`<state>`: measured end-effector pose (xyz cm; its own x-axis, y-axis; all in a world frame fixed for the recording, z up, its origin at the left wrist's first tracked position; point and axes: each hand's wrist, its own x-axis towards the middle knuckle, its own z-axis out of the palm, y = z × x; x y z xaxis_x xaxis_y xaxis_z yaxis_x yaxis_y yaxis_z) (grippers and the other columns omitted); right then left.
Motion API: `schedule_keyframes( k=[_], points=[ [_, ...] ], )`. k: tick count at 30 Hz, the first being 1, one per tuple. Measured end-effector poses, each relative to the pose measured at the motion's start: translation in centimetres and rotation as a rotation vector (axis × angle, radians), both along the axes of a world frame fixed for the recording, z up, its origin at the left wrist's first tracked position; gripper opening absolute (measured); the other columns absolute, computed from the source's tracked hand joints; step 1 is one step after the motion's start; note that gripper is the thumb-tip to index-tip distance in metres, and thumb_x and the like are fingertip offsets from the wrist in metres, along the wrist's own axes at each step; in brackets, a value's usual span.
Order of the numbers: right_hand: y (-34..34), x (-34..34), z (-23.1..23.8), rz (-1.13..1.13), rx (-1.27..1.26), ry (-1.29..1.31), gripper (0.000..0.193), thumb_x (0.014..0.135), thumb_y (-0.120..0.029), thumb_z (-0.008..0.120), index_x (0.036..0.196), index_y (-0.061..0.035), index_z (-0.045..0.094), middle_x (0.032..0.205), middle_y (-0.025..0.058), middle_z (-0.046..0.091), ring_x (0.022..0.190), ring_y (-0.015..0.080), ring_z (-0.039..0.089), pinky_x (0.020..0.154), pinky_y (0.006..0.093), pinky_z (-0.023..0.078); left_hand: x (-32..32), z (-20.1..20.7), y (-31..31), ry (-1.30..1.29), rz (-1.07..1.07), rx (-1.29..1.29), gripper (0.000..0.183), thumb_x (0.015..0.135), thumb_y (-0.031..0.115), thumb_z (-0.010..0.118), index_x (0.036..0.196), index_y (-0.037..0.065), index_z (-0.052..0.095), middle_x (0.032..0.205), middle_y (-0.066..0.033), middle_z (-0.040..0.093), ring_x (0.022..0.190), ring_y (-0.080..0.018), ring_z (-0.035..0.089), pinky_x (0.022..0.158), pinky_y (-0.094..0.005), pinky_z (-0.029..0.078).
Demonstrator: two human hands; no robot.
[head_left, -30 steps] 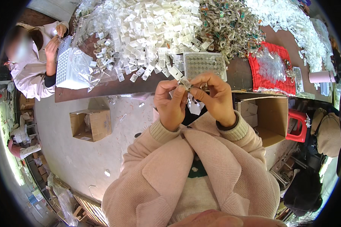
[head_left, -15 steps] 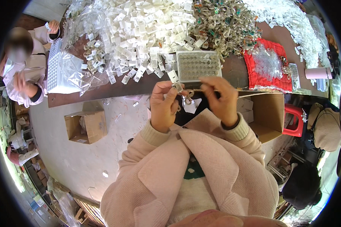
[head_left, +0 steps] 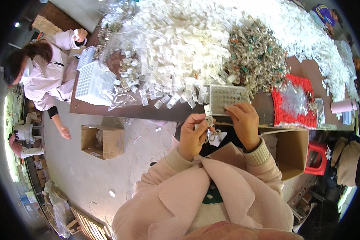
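My left hand [head_left: 191, 138] pinches a small white plastic keychain piece [head_left: 208, 111] between thumb and fingers, upright just off the table edge. Metal rings and clasps [head_left: 213, 131] dangle beside those fingers. My right hand [head_left: 246, 124] is at the near right corner of a shallow clear tray [head_left: 211, 100], its thumb and forefinger brought together over the contents. What those fingertips hold, if anything, is hidden. Rows of small round greyish pieces [head_left: 229, 96] fill the tray. Behind it lies a large heap of white plastic pieces [head_left: 176, 52], with metal key rings and clasps [head_left: 260, 56] heaped to its right.
A red cloth [head_left: 282, 114] bearing clear plastic bits lies right of the tray, near a pink cylinder [head_left: 343, 106]. At left, another person [head_left: 52, 72] sits by stacked white trays [head_left: 93, 86]. Cardboard boxes [head_left: 112, 142] and a red stool [head_left: 317, 158] stand below table level.
My right hand has gone from beside the left hand, blurred in motion, to the tray's near corner. The view has shifted. The other person's near arm now hangs lower.
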<state>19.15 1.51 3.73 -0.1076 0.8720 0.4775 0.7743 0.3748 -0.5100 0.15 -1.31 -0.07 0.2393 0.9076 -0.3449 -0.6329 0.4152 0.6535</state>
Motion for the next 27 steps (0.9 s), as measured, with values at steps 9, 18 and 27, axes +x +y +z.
schedule_keyframes(
  k=[9,18,27],
  points=[
    [0.7,-0.1,0.3,0.017,-0.019,0.018,0.016,0.076,-0.001,0.070,0.091,-0.0076,0.067,0.085,0.0102,0.062,0.078,0.0309,0.059,0.068,0.0406,0.048,0.6,0.8,0.6,0.146,0.009,0.130,0.018,0.100,0.011,0.054,0.116,0.005,0.054,0.105,-0.0116,0.068,0.064,-0.0076,0.056,0.045,-0.0164,0.036],
    [-1.2,-1.3,3.4,0.187,0.116,0.085,0.021,0.077,0.002,0.073,0.096,-0.0050,0.070,0.087,0.0088,0.063,0.074,0.0255,0.060,0.064,0.0336,0.050,1.7,1.6,0.8,-0.098,0.076,0.185,0.019,0.095,0.007,0.063,0.113,0.003,0.059,0.090,-0.0118,0.069,0.055,-0.0038,0.054,0.038,-0.0159,0.028],
    [-1.4,-1.8,2.7,0.161,0.164,0.099,0.023,0.076,0.004,0.071,0.098,-0.0042,0.070,0.089,0.0087,0.066,0.075,0.0253,0.063,0.066,0.0335,0.051,1.2,1.5,0.6,-0.143,0.028,0.112,0.018,0.094,0.005,0.063,0.111,0.002,0.060,0.090,-0.0098,0.068,0.061,-0.0063,0.060,0.038,-0.0158,0.028]
  ],
)
